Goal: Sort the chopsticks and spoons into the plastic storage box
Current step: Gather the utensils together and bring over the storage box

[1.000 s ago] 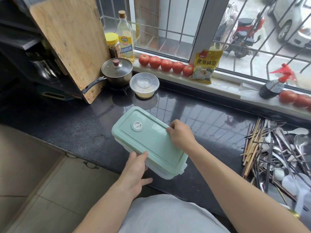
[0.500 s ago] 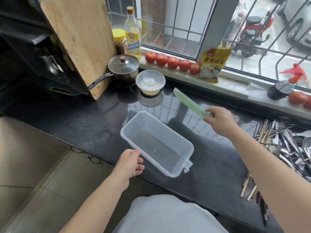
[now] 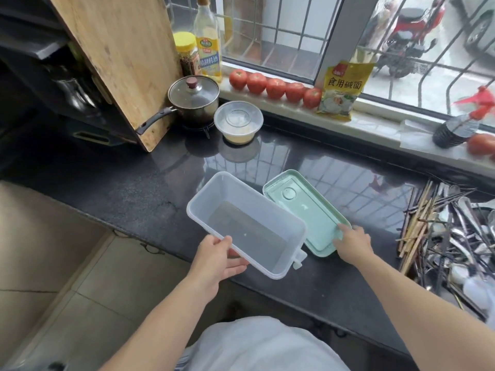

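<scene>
Now lid (image 3: 305, 212) lies beside box (image 3: 214, 194), centre frame. Left hand (image 3: 218, 259) grips box edge; right hand (image 3: 352, 243) pinches lid corner. Release lid flat, clear of box mouth.

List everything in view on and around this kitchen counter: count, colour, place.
clear plastic storage box: 1, translucent, empty, near counter edge
mint green plastic lid: 1, upside down, on the counter right of the box
chopsticks and spoons pile: many, wooden, dark, metal and white, far right
black stone counter: 1
wooden cutting board: 1, leaning, left
small steel saucepan with glass lid: 1, back
round clear lidded tub: 1, beside saucepan
red tomatoes: 5 in a row, sill; more far right
yellow-capped spice jar: 1
cooking wine bottle: 1
yellow powder bag: 1, sill
red-topped spray bottle: 1, lying, sill
left hand: grips box rim
right hand: on lid's near end
</scene>
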### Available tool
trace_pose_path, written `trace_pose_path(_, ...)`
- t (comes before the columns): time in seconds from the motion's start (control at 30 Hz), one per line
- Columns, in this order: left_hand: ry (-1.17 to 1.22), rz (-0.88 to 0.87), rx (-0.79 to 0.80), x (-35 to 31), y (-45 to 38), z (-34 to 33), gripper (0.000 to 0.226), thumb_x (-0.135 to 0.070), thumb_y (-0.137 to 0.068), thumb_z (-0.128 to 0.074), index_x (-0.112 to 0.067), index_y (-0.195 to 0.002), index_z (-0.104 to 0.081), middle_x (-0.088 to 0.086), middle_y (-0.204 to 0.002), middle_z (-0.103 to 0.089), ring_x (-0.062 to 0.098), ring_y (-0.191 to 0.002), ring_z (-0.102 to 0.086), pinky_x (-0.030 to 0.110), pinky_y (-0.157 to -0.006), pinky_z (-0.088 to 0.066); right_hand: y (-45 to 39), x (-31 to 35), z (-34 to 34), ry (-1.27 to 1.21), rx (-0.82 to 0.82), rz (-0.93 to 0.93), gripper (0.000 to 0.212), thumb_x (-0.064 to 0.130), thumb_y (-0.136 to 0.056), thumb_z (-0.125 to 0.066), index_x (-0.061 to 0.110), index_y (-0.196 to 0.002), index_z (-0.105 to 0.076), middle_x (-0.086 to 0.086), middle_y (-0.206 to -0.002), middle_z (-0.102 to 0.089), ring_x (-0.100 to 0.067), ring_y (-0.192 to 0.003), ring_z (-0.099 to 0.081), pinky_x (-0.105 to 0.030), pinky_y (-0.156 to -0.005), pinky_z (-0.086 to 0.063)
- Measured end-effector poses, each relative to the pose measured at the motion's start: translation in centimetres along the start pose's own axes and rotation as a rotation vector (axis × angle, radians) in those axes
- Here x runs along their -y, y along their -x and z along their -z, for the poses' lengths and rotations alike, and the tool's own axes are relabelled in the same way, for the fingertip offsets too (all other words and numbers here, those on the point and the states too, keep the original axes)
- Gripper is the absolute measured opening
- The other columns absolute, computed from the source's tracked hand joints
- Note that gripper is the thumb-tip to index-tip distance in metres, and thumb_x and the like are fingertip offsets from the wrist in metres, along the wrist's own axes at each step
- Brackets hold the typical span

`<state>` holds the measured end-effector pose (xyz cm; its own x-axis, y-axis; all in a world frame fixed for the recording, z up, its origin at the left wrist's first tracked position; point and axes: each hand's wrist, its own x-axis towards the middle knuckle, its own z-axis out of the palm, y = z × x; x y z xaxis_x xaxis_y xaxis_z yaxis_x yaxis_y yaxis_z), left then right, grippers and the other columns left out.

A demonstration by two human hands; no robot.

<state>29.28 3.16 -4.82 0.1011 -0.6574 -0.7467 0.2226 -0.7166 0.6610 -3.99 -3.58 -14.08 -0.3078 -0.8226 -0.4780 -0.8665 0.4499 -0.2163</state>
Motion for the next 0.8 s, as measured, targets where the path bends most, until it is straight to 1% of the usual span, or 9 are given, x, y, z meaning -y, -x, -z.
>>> trace_pose_path(0.03, 0.005, 0.004, 0.002, 0.1, 0.0, 0.0, 0.020, -0.022, -0.110, -0.048, -0.012, -0.125, -0.056, 0.017, -0.108, -0.068, 0.033, -0.087, -0.078, 0.048, -0.085, -0.063, 0.1, -0.1, -0.3, 0.048, 0.026, 0.014, 0.053, 0.024, -0.100, -0.048, 0.025, -0.151, -0.036, -0.014, -0.155, -0.028, -0.039, -0.136, -0.026, -0.046, -0.110, -0.033)
trace_pose_path(0.2, 0.000, 0.006, 0.006, 0.2, -0.1, -0.1, 0.021, -0.021, -0.110, -0.047, -0.008, -0.125, -0.055, 0.021, -0.106, -0.062, 0.036, -0.085, -0.078, 0.047, -0.083, -0.064, -1.7, 2.7, -0.5, 0.202, -0.026, 0.210, 0.054, 0.019, -0.097, -0.045, 0.025, -0.150, -0.035, -0.010, -0.153, -0.031, -0.036, -0.129, -0.032, -0.045, -0.102, -0.041)
trace_pose_path(0.33, -0.001, -0.014, -0.004, 0.4, -0.8, -0.4, 0.021, -0.020, -0.110, -0.048, -0.006, -0.124, -0.054, 0.029, -0.119, -0.063, 0.036, -0.087, -0.078, 0.048, -0.084, -0.063, -4.0, 6.3, -0.5, 0.233, 0.021, 0.341, 0.054, 0.029, -0.099, -0.046, 0.024, -0.151, -0.034, -0.010, -0.155, -0.030, -0.037, -0.129, -0.032, -0.048, -0.107, -0.038)
trace_pose_path(0.4, 0.020, -0.026, -0.030, 0.6, -0.8, -0.9, 0.021, -0.020, -0.110, -0.048, -0.004, -0.123, -0.053, 0.027, -0.116, -0.063, 0.036, -0.086, -0.078, 0.046, -0.082, -0.064, -4.3, 6.6, -0.7, 0.248, 0.045, 0.377, 0.057, 0.029, -0.100, -0.046, 0.025, -0.154, -0.031, -0.010, -0.160, -0.024, -0.039, -0.134, -0.028, -0.049, -0.111, -0.034)
trace_pose_path(0.5, 0.071, -0.023, -0.057, 0.9, -0.3, -1.9, 0.023, -0.021, -0.110, -0.048, -0.004, -0.123, -0.052, 0.023, -0.110, -0.060, 0.036, -0.087, -0.078, 0.044, -0.080, -0.064, -4.3, 5.2, 0.1, 0.155, 0.025, 0.328, 0.062, 0.028, -0.101, -0.050, 0.029, -0.158, -0.025, -0.008, -0.164, -0.018, -0.038, -0.141, -0.024, -0.048, -0.115, -0.029)
trace_pose_path(0.6, 0.133, -0.025, -0.062, 0.8, -0.1, -2.7, 0.023, -0.019, -0.111, -0.046, -0.001, -0.124, -0.052, 0.021, -0.102, -0.056, 0.037, -0.084, -0.075, 0.044, -0.077, -0.063, -3.4, 3.2, 1.8, -0.014, -0.037, 0.276, 0.058, 0.023, -0.100, -0.052, 0.024, -0.154, -0.033, -0.012, -0.161, -0.025, -0.039, -0.141, -0.029, -0.046, -0.114, -0.031)
trace_pose_path(0.67, 0.167, -0.037, -0.073, 1.0, 0.0, -3.0, 0.024, -0.018, -0.110, -0.045, 0.000, -0.126, -0.052, 0.020, -0.100, -0.055, 0.037, -0.084, -0.073, 0.046, -0.080, -0.062, -2.0, 1.7, 3.2, -0.076, -0.096, 0.272, 0.053, 0.016, -0.100, -0.051, 0.018, -0.151, -0.039, -0.013, -0.157, -0.031, -0.036, -0.139, -0.032, -0.043, -0.111, -0.034)
trace_pose_path(0.73, 0.216, -0.038, -0.092, 1.5, 0.3, -3.4, 0.026, -0.020, -0.110, -0.046, 0.000, -0.125, -0.053, 0.022, -0.104, -0.058, 0.037, -0.088, -0.072, 0.048, -0.085, -0.061, -0.3, -0.4, 4.7, -0.098, -0.133, 0.250, 0.051, 0.009, -0.100, -0.046, 0.016, -0.150, -0.042, -0.011, -0.153, -0.035, -0.033, -0.137, -0.034, -0.041, -0.108, -0.036)
trace_pose_path(0.8, 0.282, -0.039, -0.138, 2.4, 0.8, -4.5, 0.026, -0.026, -0.110, -0.046, -0.002, -0.117, -0.054, 0.021, -0.103, -0.061, 0.036, -0.089, -0.071, 0.049, -0.089, -0.059, 1.5, -3.1, 5.8, -0.103, -0.153, 0.243, 0.049, 0.004, -0.100, -0.042, 0.017, -0.147, -0.044, -0.009, -0.149, -0.038, -0.031, -0.136, -0.033, -0.040, -0.105, -0.037)
